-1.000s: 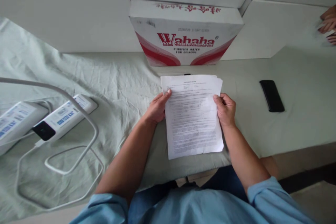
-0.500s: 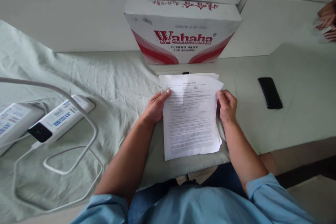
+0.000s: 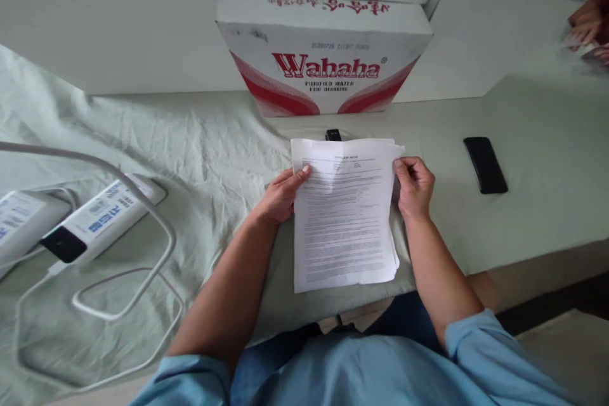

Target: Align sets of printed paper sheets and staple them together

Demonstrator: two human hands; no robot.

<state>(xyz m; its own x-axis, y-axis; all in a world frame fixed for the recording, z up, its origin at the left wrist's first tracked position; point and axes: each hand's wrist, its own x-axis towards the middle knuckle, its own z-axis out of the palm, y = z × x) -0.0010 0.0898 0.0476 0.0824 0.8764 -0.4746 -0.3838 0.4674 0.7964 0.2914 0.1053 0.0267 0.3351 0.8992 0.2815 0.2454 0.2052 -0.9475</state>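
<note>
My left hand (image 3: 280,196) and right hand (image 3: 415,189) pinch the paper stack (image 3: 345,216) by its side edges, low on the table (image 3: 523,216) near me; keep grip light, edges squared; phone (image 3: 485,165) and box (image 3: 323,57) beyond

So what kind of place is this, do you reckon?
Probably a makeshift office or data-collection workstation: a cloth-covered table walled by white panels, printed papers held in both hands, power banks with cables, and a water carton.
</note>
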